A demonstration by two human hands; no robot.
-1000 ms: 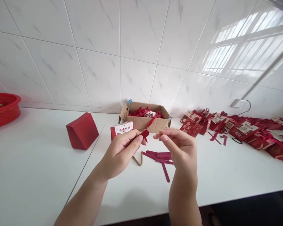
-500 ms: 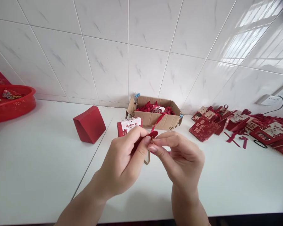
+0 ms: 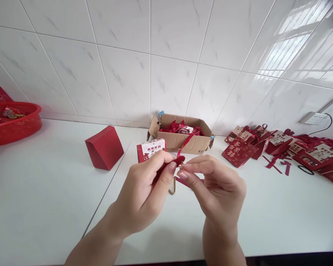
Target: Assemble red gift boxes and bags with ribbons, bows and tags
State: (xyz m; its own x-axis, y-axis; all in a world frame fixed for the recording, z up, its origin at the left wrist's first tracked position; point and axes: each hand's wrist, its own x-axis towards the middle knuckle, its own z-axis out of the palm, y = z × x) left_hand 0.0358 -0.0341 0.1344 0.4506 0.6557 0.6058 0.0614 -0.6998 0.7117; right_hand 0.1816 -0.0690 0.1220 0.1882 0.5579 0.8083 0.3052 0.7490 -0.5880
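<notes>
My left hand (image 3: 148,184) is closed around a small red piece with a rounded end (image 3: 179,160); most of it is hidden by the fingers. My right hand (image 3: 215,184) is closed in a pinch just to the right, at a tiny golden bit (image 3: 182,164) by that end. A dark red ribbon (image 3: 183,181) passes below the right fingertips. Under the left fingers hangs a thin tan loop (image 3: 172,188). Behind the left hand stands a red-and-white printed box (image 3: 152,147), partly covered by the fingers.
A plain red box (image 3: 104,147) stands to the left on the white table (image 3: 58,199). Ribbons fill a cardboard box (image 3: 187,142) against the tiled wall. Several printed red boxes (image 3: 277,142) and cut ribbon pieces (image 3: 273,163) lie at the right. A red basket (image 3: 16,125) holds packets at far left.
My right hand has drawn slightly to the right, so its fingertips are a little farther from the red piece. My left hand keeps its grip.
</notes>
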